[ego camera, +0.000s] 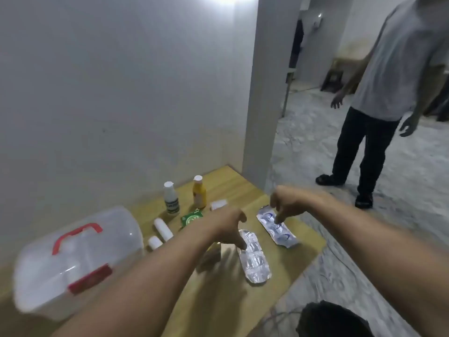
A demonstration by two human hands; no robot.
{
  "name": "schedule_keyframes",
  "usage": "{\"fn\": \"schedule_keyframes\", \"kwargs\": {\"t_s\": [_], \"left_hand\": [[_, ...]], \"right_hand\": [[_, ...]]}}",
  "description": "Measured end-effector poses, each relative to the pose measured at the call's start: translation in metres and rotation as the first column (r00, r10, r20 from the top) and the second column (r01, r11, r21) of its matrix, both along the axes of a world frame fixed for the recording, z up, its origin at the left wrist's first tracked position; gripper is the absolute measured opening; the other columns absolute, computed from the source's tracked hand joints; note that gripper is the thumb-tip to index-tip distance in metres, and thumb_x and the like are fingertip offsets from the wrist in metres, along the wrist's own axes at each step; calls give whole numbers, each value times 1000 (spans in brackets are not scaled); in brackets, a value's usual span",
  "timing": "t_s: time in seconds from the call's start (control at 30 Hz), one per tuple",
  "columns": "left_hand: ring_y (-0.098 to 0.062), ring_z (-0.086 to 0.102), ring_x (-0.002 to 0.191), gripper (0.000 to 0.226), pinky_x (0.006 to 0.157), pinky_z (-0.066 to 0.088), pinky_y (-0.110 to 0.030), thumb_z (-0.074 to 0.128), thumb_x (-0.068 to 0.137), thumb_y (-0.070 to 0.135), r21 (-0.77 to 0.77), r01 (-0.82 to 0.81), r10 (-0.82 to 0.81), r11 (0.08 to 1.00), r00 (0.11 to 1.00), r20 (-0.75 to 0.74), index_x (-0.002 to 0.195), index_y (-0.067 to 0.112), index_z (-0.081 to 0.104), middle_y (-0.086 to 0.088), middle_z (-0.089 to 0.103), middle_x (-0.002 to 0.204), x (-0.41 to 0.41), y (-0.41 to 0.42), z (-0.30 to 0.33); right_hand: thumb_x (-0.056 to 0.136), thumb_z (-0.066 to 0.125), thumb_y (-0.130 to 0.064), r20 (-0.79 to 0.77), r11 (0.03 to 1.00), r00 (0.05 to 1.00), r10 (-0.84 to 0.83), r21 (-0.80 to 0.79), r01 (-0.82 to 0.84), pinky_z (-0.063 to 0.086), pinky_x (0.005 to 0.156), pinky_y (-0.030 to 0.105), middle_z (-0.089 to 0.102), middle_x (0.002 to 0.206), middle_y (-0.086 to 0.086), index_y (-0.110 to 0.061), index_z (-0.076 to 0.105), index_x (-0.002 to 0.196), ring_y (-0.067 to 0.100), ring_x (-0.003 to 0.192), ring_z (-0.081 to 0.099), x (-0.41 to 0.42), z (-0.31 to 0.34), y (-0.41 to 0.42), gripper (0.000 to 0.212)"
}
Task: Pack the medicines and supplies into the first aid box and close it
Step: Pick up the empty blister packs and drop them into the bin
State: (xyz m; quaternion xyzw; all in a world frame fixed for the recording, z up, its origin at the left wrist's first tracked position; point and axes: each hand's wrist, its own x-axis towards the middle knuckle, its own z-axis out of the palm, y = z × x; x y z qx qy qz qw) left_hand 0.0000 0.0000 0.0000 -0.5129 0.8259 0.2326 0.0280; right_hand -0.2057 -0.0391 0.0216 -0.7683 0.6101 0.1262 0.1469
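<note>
The clear plastic first aid box (73, 261) with a red handle and red latch sits shut at the table's left. Two silver blister packs lie to the right: a near one (255, 259) and a far one with blue print (277, 227). My left hand (230, 227) hovers with fingers spread over the near pack's top end. My right hand (286, 203) points fingers down onto the far pack, touching it. Behind stand a white bottle (171, 199) and a yellow bottle (199, 195). A green sachet (190, 218), white rolls (162, 229) and a small white tub (218, 205) lie between.
The wooden table (218, 300) stands against a white wall, its right edge running diagonally near the packs. A person in a grey shirt (388, 81) stands on the concrete floor beyond. A dark object (332, 319) sits low at the right.
</note>
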Motion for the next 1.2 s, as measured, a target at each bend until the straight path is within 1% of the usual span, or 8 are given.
{"fn": "schedule_keyframes", "kwargs": {"t_s": [0.13, 0.3, 0.43, 0.6, 0.73, 0.93, 1.1, 1.2], "left_hand": [[-20, 51, 126, 84, 103, 45, -34, 83, 63, 38, -21, 102, -101, 995, 994, 52, 137, 23, 48, 0, 53, 138, -19, 0, -42], [-25, 43, 122, 84, 98, 45, -42, 82, 53, 48, -113, 129, -113, 985, 984, 137, 128, 27, 49, 0, 52, 125, -35, 1, -84], [-28, 37, 121, 94, 99, 40, -46, 76, 45, 59, -155, 42, -13, 987, 984, 179, 127, 27, 44, 0, 50, 127, -40, 4, -96], [-28, 39, 125, 104, 101, 36, -40, 85, 49, 53, -176, -42, 68, 983, 987, 146, 135, 17, 40, -6, 43, 132, -54, 14, -85], [-27, 54, 109, 76, 88, 49, -37, 88, 58, 28, -173, -137, 137, 975, 990, -15, 121, 10, 49, -9, 49, 124, -63, 14, -79], [-25, 55, 86, 27, 65, 43, -31, 68, 80, 9, -181, -203, 159, 962, 960, -229, 107, 6, 62, -14, 64, 110, -95, 11, -65], [-24, 53, 72, 5, 60, 39, -29, 68, 76, 11, -227, -157, 76, 961, 940, -332, 78, 7, 66, -11, 63, 77, -151, 22, -51], [-18, 52, 64, 20, 52, 37, -25, 70, 74, 13, -183, -125, 50, 975, 929, -367, 58, 14, 58, 1, 55, 60, -190, 32, -51]], "right_hand": [[73, 76, -50, -98, 983, 983, -157, -108, 146, 31, 49, 28, 45, 54, 3, -9, 45, 54, 24, 56, 45, -14, -44, 8, 54], [68, 74, -59, 18, 937, 959, -284, -205, 281, 37, 60, 30, 44, 64, 0, -18, 40, 60, 28, 74, 50, -24, -83, 20, 55], [60, 79, -46, 173, 886, 914, -368, -235, 401, 37, 59, 29, 53, 75, 5, -16, 45, 60, 28, 74, 51, -23, -102, 23, 45], [55, 77, -14, 315, 829, 833, -456, -191, 526, 41, 55, 26, 59, 77, 8, -12, 51, 71, 27, 71, 57, -33, -106, 29, 30], [68, 59, -6, 418, 792, 790, -448, -225, 568, 42, 59, 28, 64, 86, 12, -9, 59, 82, 31, 79, 60, -58, -110, 32, 15], [76, 60, -4, 532, 763, 705, -469, -157, 626, 43, 53, 27, 61, 73, 16, -6, 66, 76, 25, 63, 52, -113, -88, 62, 6], [70, 58, -7, 590, 664, 576, -566, -87, 742, 39, 43, 21, 46, 48, 5, -12, 52, 56, 22, 42, 42, -166, -80, 103, 17], [65, 56, -7, 617, 574, 464, -636, -24, 819, 44, 47, 25, 45, 47, 6, -11, 49, 54, 22, 45, 42, -199, -93, 126, 13]]}}
